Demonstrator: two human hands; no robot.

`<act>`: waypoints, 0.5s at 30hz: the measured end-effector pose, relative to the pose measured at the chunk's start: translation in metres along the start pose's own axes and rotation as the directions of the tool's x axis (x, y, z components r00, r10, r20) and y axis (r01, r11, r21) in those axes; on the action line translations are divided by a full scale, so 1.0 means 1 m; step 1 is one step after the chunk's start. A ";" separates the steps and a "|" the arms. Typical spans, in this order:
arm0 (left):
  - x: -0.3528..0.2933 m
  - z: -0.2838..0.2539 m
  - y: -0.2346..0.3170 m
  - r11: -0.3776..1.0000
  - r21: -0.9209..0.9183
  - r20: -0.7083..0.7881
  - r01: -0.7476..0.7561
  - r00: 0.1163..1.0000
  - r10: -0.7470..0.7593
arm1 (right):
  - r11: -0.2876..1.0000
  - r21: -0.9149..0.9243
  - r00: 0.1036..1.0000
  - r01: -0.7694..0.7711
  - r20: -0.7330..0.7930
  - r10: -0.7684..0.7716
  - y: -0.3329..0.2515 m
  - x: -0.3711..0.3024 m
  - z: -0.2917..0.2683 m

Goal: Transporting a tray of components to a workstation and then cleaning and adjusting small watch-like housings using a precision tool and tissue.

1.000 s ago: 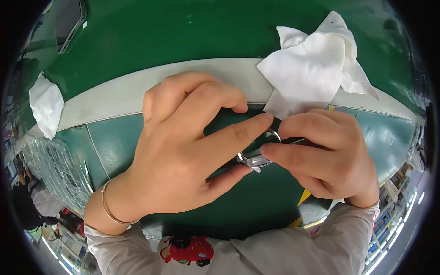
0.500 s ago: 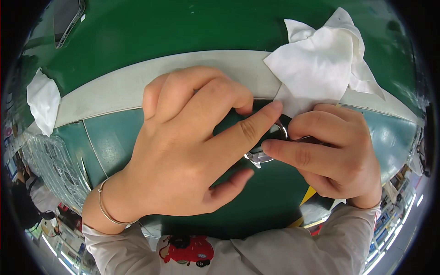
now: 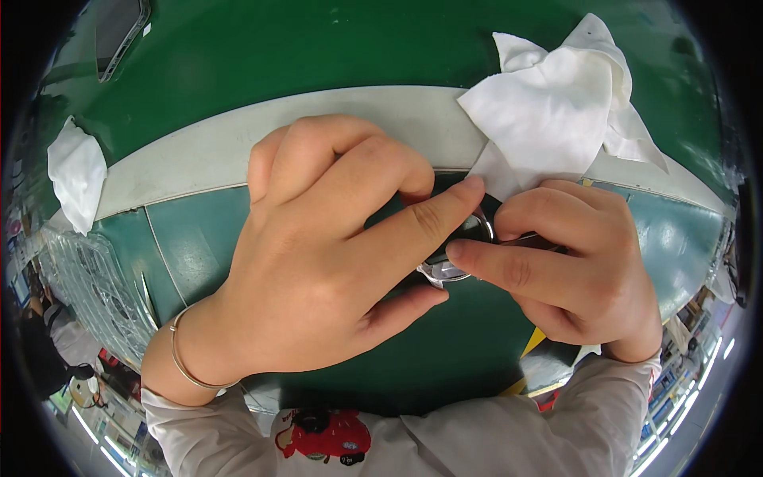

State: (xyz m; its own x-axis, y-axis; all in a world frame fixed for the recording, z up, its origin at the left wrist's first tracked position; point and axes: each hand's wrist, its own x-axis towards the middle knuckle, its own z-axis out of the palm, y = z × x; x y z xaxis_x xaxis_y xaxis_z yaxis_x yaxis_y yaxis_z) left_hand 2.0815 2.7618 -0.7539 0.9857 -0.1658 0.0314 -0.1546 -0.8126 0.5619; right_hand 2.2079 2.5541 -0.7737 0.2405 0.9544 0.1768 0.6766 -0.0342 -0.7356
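Between my hands is a small round piece (image 3: 475,230) with a shiny metal rim and a dark face, shaped like a watch case. My left hand (image 3: 334,238) arches over it. The index fingertip presses at its upper rim and the thumb at its lower edge, partly hiding it. From the right side, my right hand (image 3: 576,258) reaches to the piece, its index fingertip on the dark face. A thin dark tool (image 3: 544,241) shows between the bent fingers of this hand; its kind is not clear. Just beyond the right hand lies a crumpled white cloth (image 3: 548,103).
Another white cloth (image 3: 77,175) rests at the left, near a clear plastic tray (image 3: 95,274). A phone-like dark device (image 3: 119,36) lies at the far left on the green surface (image 3: 302,48). A pale grey strip (image 3: 318,102) crosses beyond my hands.
My left thumb has moved in against the lower edge of the round piece, which has turned slightly. Both the left index fingertip and the right hand have shifted a little to the left.
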 end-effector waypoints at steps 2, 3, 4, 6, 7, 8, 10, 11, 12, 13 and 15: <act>0.001 -0.001 0.001 1.000 0.003 0.001 -0.003 1.000 0.003 | 1.000 -0.003 1.000 0.019 0.019 -0.019 0.000 0.000 -0.002; 0.001 -0.001 0.001 1.000 0.007 0.002 -0.004 1.000 0.004 | 1.000 -0.003 1.000 0.020 0.019 -0.020 -0.001 0.000 -0.002; 0.001 -0.002 0.001 1.000 0.007 0.002 -0.004 1.000 0.004 | 1.000 -0.012 1.000 0.018 0.009 -0.017 -0.002 0.000 -0.002; 0.001 -0.002 0.001 1.000 0.003 0.006 -0.011 1.000 0.011 | 1.000 -0.021 1.000 0.016 0.000 -0.016 -0.003 -0.001 0.000; 0.001 -0.003 0.001 1.000 0.003 0.006 -0.011 1.000 0.011 | 0.999 -0.027 1.000 0.019 -0.008 -0.019 -0.003 -0.001 0.000; 0.001 -0.003 0.001 1.000 0.002 0.005 -0.017 1.000 0.017 | 0.999 -0.033 1.000 0.021 -0.015 -0.022 -0.003 -0.001 0.000; 0.002 -0.003 0.000 1.000 0.001 0.004 -0.024 1.000 0.024 | 0.999 -0.036 0.999 0.023 -0.022 -0.024 -0.004 -0.002 0.001; 0.002 -0.003 0.000 1.000 0.001 -0.002 -0.025 1.000 0.025 | 0.999 -0.039 0.999 0.024 -0.029 -0.025 -0.004 -0.002 0.002; 0.002 -0.002 0.000 1.000 0.000 -0.007 -0.027 1.000 0.027 | 0.999 -0.039 0.999 0.024 -0.029 -0.026 -0.004 -0.003 0.002; 0.002 -0.002 -0.001 1.000 0.001 -0.007 -0.026 1.000 0.026 | 0.998 -0.048 0.999 0.030 -0.038 -0.032 -0.004 -0.003 0.004; 0.001 -0.001 -0.002 1.000 0.006 -0.009 -0.026 1.000 0.026 | 0.998 -0.055 0.998 0.037 -0.047 -0.039 -0.003 -0.002 0.007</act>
State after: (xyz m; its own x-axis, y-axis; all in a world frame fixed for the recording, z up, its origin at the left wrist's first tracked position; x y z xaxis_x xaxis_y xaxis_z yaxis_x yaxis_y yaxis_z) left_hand 2.0826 2.7642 -0.7540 0.9819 -0.1817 0.0537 -0.1805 -0.8112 0.5562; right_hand 2.2003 2.5540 -0.7762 0.2463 0.9399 0.2365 0.7224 -0.0154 -0.6913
